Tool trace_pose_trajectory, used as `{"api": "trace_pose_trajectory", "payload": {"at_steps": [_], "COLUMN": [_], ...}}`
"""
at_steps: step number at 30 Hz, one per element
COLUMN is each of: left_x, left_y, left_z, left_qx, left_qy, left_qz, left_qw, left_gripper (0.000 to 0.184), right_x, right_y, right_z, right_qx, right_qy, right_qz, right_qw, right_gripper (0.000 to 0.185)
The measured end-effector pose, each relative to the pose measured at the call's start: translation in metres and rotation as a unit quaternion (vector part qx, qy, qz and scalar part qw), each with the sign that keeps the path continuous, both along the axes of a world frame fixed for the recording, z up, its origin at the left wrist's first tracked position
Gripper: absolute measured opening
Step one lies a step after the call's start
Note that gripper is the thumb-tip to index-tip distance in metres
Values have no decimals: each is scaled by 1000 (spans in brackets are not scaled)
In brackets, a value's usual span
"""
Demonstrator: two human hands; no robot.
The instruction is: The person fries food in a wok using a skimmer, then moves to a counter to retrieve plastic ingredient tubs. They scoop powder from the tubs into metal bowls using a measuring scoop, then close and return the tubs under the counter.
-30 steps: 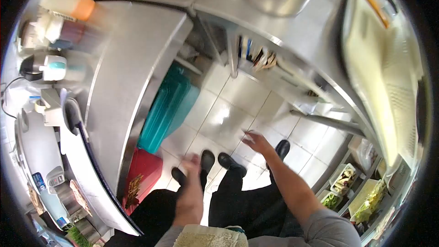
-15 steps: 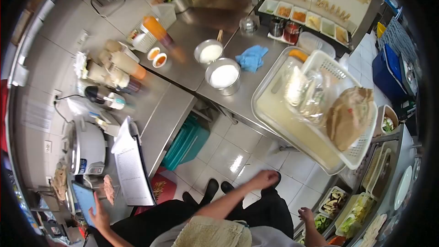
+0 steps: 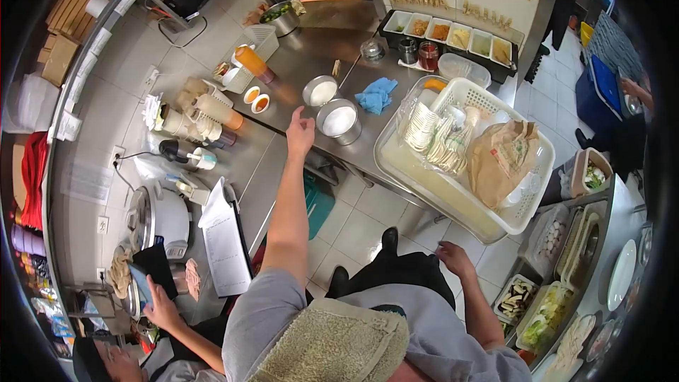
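My left hand [image 3: 300, 129] reaches out over the steel counter [image 3: 283, 102], close to two metal bowls of white contents. One bowl [image 3: 322, 91] lies just beyond its fingertips and the other [image 3: 338, 120] just to its right. The fingers are partly extended, with nothing held. Low on the right, my right hand [image 3: 453, 257] hangs over the tiled floor, its fingers loosely curled and apart, holding nothing. A blue cloth [image 3: 377, 95] and two small cups of orange sauce [image 3: 260, 103] are on the counter near the bowls.
A white basket [image 3: 541, 191] with a paper bag [image 3: 498, 159] rests on a tray at the right. Vegetable containers [image 3: 544, 318] stand lower right. A co-worker's hand [image 3: 163, 308] touches a dark tablet at lower left, near a clipboard [image 3: 228, 251]. Other people are at far right.
My left arm has swung up from low in front of my body to the bowls. My right hand has shifted slightly left and up. The view has turned, and the co-worker's head now shows at lower left.
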State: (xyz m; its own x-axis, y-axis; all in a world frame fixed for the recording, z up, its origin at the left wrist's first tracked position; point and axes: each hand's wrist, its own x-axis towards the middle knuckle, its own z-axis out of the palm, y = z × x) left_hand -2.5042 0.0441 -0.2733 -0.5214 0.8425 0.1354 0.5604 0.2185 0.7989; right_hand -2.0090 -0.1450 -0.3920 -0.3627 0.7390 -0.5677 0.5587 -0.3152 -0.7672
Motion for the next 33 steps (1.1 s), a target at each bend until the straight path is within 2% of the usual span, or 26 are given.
{"api": "trace_pose_trajectory", "payload": {"at_steps": [1,2,4,5,8,10,11,12,14,17,19,22,26,28,29,30,32,33], "left_x": [-6,-6,-2,-3,-1,2,5,5,6,3,3,6,9,9,9,7,2,1], "left_y": [16,25,34,35,43,41,40,39,41,43,42,41,42,42,43,43,41,45], "left_z": [-8,-8,-4,-6,-12,-23,-21,-22,-24,-27,-26,-20,-22,-22,-22,-22,-22,-21], "left_qx": [14,10,-66,-70,-29,13,11,7,8,26,52,10,21,21,24,27,41,45], "left_qy": [55,49,119,115,53,105,98,95,71,66,62,51,28,26,30,36,-45,-44], "left_qz": [-4,-8,-85,-90,-89,-78,-68,-69,-57,-67,-76,-61,-45,-36,-41,-46,-68,-70], "left_qw": [998,999,987,987,994,991,993,993,996,995,994,997,998,999,998,998,996,996], "left_gripper": [35,35,35,35,35,33,30,30,29,29,29,28,27,27,28,29,35,35], "right_x": [-19,-38,-81,-103,-172,-219,-246,-262,-295,-315,-320,-320,-312,-310,-306,-306,-310,-310], "right_y": [13,22,41,51,98,142,172,193,247,296,314,319,291,269,266,261,253,256], "right_z": [19,39,68,75,95,109,77,122,111,119,115,101,78,80,80,79,76,77], "right_qx": [28,52,82,84,97,122,186,190,372,371,334,342,371,178,122,124,-14,-11], "right_qy": [25,49,95,140,213,231,198,177,81,51,27,42,84,224,233,231,198,199], "right_qz": [26,53,70,76,95,39,6,-78,-186,-189,-50,-8,-36,-140,-147,-144,-212,-212], "right_qw": [999,996,990,984,967,965,962,962,906,908,941,939,924,948,954,954,957,957], "right_gripper": [47,48,44,41,32,24,18,19,22,24,25,22,32,47,63,63,66,66]}}
